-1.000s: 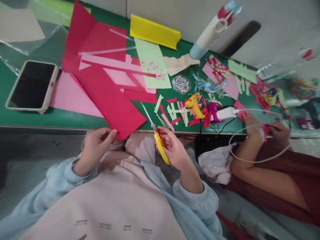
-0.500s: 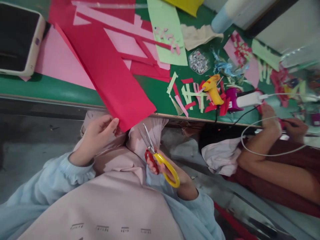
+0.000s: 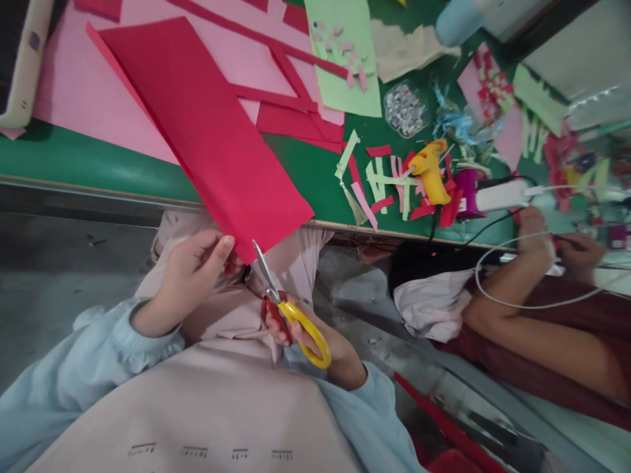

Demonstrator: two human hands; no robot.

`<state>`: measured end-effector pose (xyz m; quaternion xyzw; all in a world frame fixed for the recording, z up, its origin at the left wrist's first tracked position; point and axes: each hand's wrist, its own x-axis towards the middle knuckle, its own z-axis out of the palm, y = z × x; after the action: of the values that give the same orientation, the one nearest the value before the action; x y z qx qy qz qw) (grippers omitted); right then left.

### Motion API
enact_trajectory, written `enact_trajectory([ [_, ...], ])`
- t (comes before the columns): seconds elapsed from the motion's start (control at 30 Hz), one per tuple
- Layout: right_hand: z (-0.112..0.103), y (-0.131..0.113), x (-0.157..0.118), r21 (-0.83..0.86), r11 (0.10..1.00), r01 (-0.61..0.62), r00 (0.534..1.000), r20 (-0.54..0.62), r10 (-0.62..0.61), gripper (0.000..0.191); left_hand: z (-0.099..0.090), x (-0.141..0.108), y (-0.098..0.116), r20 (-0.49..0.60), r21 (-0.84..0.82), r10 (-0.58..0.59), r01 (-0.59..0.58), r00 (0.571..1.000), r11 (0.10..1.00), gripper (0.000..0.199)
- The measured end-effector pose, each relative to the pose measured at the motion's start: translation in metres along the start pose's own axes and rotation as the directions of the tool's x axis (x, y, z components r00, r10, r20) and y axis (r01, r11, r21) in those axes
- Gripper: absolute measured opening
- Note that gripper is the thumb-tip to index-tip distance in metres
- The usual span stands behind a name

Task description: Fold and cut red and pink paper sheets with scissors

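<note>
My left hand (image 3: 200, 266) pinches the near corner of a long red sheet (image 3: 211, 131), which looks like felt or paper and is folded along its left side. The sheet slopes from the table down over its front edge. In my right hand (image 3: 300, 328) is a pair of scissors (image 3: 305, 332) with one yellow and one red handle loop. Their blades point up at the sheet's near edge, close to my left fingers; the upper blade overlaps the red material. Whether the lower blade is behind the sheet is hidden.
Pink sheets (image 3: 93, 85) and a phone (image 3: 24, 66) lie at the left of the green table (image 3: 296, 167). To the right are cut strips (image 3: 377, 187), a yellow glue gun (image 3: 431, 174), a tub of small beads or eyes (image 3: 405, 108) and a cable (image 3: 480, 282). Another person's arm (image 3: 532, 269) rests farther right.
My right hand has brought the scissors left and up, so the blades now reach the red sheet's near edge. My left hand keeps its pinch. The view has shifted slightly.
</note>
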<state>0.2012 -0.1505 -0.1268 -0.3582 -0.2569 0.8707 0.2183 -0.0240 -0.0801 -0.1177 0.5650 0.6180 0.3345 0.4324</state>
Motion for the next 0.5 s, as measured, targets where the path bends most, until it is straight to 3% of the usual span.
enact_trajectory([
  [0.5,0.0115,-0.0087,0.0051,-0.033,0.998,-0.061,0.997,-0.043,0.059,0.049,0.0018,-0.0049,0.0007,0.02,-0.113,-0.011,0.014,1.0,0.994,0.043],
])
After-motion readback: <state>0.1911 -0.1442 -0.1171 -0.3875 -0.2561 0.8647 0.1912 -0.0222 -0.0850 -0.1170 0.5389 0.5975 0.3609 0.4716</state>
